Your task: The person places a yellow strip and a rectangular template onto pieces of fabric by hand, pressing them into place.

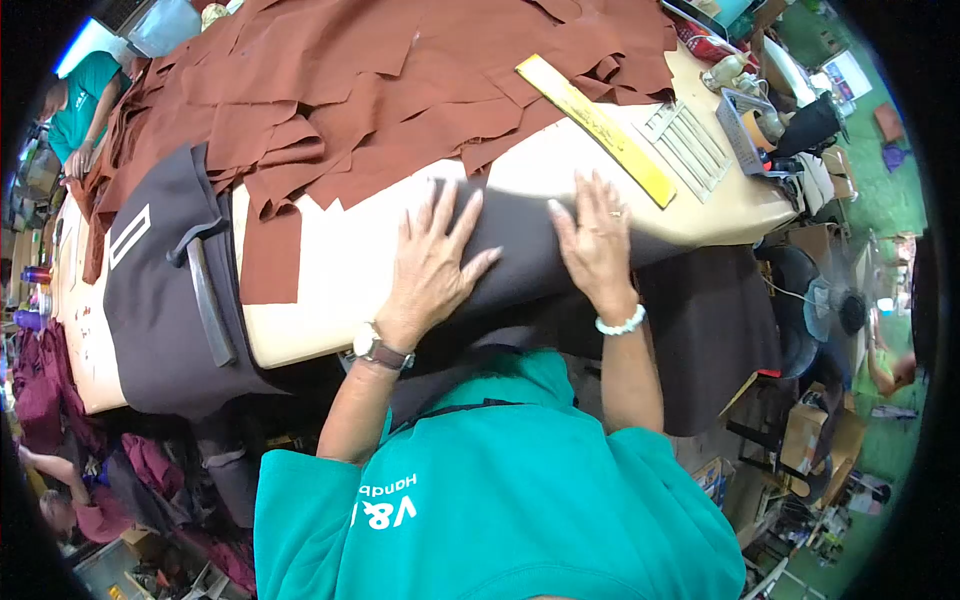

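Both of my hands lie on a dark grey sheet of material [525,245] at the near edge of the table. My left hand [435,255], with a watch at the wrist, rests with fingers spread across the sheet and the pale tabletop. To its right, my right hand [597,240], with a ring and a beaded bracelet, presses flat with its fingers stretched out. Neither hand grips anything. The sheet hangs down over the table edge toward my body, and its lower part is partly hidden.
Brown cut pieces [330,110] cover the far table. A yellow ruler [600,133] lies beside pale slatted strips [688,150]. On the left, a long metal tool [208,300] rests on folded dark material [160,310]. A grey basket [742,135] stands right. Another person [90,105] is far left.
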{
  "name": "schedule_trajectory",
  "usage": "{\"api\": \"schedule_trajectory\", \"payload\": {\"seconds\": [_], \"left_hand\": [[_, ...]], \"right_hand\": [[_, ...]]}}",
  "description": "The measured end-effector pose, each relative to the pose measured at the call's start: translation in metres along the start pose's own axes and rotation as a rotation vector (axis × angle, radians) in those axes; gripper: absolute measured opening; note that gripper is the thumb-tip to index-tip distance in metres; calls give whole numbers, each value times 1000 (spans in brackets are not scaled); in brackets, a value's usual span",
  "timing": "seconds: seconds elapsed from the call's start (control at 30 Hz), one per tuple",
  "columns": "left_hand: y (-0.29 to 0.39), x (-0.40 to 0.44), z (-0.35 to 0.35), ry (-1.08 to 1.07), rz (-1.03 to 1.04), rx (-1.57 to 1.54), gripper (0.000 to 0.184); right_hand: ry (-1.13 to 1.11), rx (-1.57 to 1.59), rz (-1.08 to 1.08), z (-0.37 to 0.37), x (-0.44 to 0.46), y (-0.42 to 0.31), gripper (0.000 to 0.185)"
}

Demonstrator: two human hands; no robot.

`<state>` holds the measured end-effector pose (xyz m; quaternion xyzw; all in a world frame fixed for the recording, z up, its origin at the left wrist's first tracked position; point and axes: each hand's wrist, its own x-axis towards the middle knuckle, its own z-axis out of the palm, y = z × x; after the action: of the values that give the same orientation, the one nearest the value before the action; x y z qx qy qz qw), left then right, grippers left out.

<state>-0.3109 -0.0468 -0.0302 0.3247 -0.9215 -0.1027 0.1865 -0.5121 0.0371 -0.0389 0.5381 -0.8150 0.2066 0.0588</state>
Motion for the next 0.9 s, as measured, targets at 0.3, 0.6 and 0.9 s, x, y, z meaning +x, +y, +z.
{"api": "schedule_trajectory", "payload": {"seconds": [0.3,0.6,0.9], "left_hand": [[8,-85,-17,-88,-370,204,64],[21,-57,7,-65,-179,-58,64],[-5,-38,-1,-44,-266,80,63]], "right_hand": [[-143,57,-205,26,-18,-52,69],[-50,374,-556,49,51,-88,60],[162,-250,111,34,110,60,58]]}}
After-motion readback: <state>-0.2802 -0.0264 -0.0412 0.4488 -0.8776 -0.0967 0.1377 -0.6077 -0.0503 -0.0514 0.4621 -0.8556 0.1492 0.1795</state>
